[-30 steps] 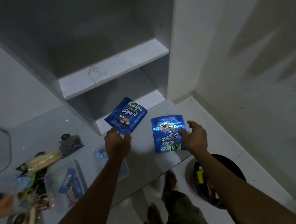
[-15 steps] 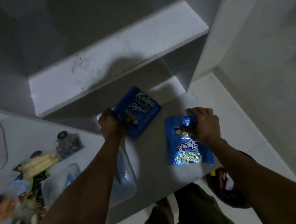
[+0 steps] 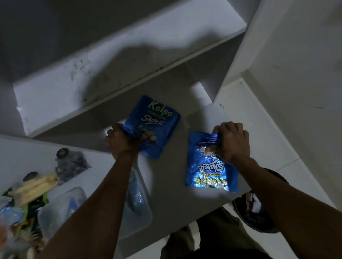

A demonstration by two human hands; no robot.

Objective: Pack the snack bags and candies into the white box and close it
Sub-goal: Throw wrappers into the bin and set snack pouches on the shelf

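Blue foil snack bags, two in number, are what we hold over the grey tabletop (image 3: 169, 189). Our left hand (image 3: 120, 141), at about eleven o'clock from the table's middle, has its fingers curled round the lower left corner of the first bag (image 3: 155, 124), which tilts up and away toward twelve o'clock with its lettering upright to us. Our right hand (image 3: 232, 141), at about two o'clock, grips the far edge of the second bag (image 3: 208, 167); that bag lies flat on the table, its lettering upside down to us, its near end close to the table's edge at four o'clock. The two bags are apart, with bare table between them. Under our left forearm sits a clear plastic tub (image 3: 139, 209) with something blue inside, and a second clear tub (image 3: 59, 210) sits just beside it at eight o'clock. Further out toward nine o'clock lies a blurred heap of wrapped snacks (image 3: 33, 187). A white shelf (image 3: 121, 58) stands beyond the table at twelve o'clock. A dark round basket (image 3: 257, 214) sits on the floor at five o'clock.
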